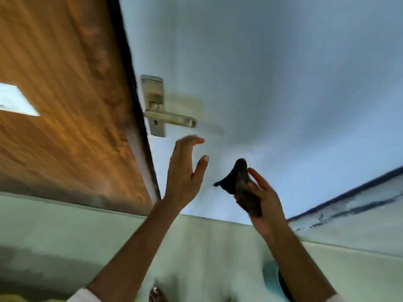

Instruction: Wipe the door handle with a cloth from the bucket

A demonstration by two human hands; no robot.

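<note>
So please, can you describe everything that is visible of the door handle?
The door handle is a pale, metal-looking lever on a tall rectangular backplate, with a round knob-like part above the lever. It sits on the light blue door near its edge, beside the wooden frame. The lever points right. Nothing touches it: the open left hand is just below, apart.
</note>
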